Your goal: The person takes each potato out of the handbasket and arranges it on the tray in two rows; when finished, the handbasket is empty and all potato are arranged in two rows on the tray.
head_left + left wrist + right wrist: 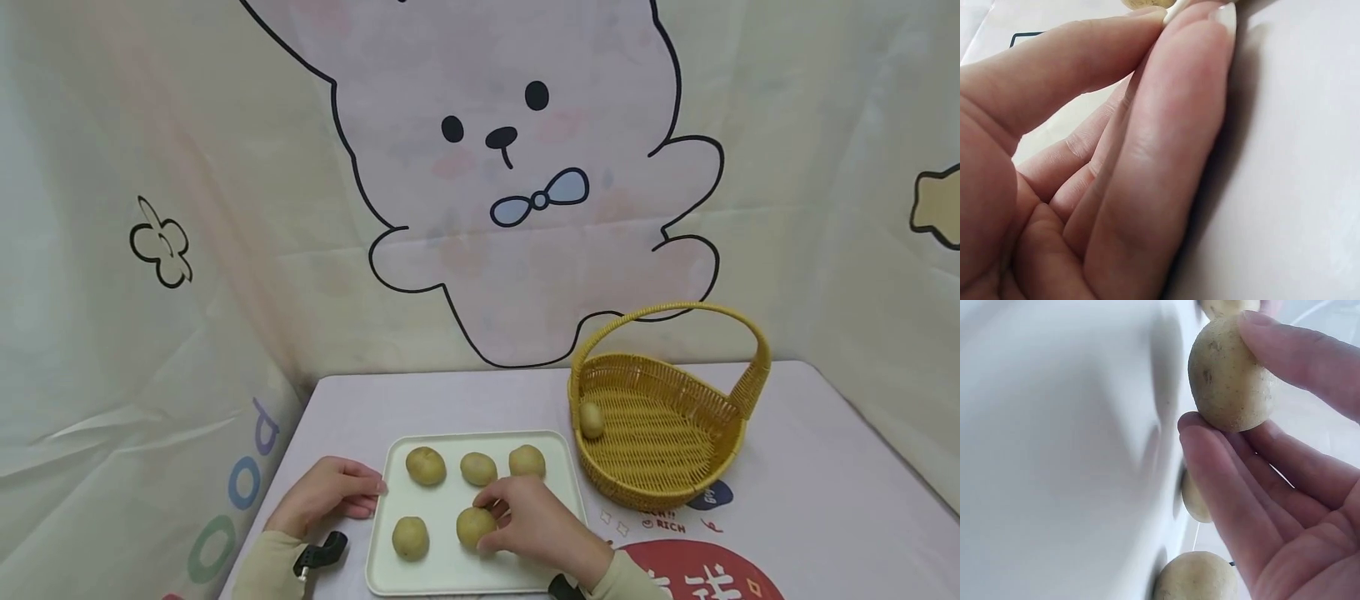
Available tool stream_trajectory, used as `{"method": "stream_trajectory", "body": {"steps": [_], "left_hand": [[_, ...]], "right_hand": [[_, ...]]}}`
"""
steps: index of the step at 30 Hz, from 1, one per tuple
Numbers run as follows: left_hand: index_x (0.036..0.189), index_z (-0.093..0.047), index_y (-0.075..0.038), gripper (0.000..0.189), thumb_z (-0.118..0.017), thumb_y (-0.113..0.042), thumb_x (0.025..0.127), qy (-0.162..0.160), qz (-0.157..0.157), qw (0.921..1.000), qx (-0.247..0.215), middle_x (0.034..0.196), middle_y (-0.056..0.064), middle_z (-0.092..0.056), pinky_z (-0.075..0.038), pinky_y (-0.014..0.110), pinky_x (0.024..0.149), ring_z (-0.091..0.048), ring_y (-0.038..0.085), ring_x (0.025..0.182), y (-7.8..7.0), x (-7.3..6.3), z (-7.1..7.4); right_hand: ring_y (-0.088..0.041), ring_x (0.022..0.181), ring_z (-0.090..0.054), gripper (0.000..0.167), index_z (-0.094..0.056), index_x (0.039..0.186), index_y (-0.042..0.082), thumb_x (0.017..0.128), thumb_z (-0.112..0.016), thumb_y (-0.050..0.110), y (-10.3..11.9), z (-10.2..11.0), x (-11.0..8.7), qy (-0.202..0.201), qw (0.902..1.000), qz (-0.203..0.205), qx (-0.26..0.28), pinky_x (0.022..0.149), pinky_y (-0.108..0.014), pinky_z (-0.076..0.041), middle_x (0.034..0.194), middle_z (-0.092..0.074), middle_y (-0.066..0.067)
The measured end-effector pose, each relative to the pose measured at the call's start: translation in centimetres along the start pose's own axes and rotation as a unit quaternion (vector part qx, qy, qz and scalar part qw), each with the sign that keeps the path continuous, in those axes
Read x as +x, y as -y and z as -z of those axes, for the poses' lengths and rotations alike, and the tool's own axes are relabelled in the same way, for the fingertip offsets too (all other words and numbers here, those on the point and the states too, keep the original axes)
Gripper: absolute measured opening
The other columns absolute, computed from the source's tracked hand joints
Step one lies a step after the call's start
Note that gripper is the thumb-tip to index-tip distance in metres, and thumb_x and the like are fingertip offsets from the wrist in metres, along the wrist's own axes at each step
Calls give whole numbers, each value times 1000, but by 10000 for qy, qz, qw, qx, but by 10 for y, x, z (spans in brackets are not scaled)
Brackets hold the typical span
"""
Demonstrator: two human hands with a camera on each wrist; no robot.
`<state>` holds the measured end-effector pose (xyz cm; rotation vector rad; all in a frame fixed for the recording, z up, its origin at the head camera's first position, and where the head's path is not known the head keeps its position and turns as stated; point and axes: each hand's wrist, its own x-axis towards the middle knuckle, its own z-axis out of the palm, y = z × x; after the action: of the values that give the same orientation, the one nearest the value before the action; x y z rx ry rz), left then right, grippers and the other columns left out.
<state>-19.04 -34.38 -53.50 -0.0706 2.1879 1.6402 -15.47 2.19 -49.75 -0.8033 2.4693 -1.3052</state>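
Note:
My right hand [540,523] pinches a potato [1227,378] between thumb and fingertips over the front middle of a white tray [438,575]. In the right wrist view, its shadow falls apart from it on the tray surface. My left hand [327,494] grips the tray's left rim, thumb and forefinger meeting on the edge in the left wrist view. Around the held one lie more potatoes: one at front left [410,538], and a back row with a left potato [425,466], a middle potato [478,469] and a right potato [527,461], partly behind my right hand.
Right of the tray stands a yellow woven basket [660,496] with a tall arched handle. A single potato [592,421] rests inside against its left wall. The white tablecloth [817,500] bears red printing at the front. A curtain with a cartoon bear [525,275] hangs behind.

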Motion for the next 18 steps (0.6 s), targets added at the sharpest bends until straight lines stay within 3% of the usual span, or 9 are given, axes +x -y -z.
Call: {"method": "stream_trajectory", "body": {"steps": [10, 18], "left_hand": [[115, -76, 8, 32, -81, -18, 96, -41, 159, 9999, 3, 86, 7, -81, -68, 29, 70, -77, 13, 73, 1, 2, -1], [115, -76, 8, 33, -81, -19, 96, -30, 89, 9999, 49, 87, 6, -81, -67, 28, 70, -77, 12, 74, -1, 1, -1]], "right_hand": [[2, 83, -67, 42, -80, 108, 8, 71, -99, 11, -1, -7, 0, -28, 9999, 61, -134, 75, -20, -57, 97, -79, 6], [2, 84, -68, 43, -81, 110, 9, 71, -100, 12, -1, -10, 1, -29, 9996, 68, -257, 73, -18, -57, 100, -79, 7]]}}
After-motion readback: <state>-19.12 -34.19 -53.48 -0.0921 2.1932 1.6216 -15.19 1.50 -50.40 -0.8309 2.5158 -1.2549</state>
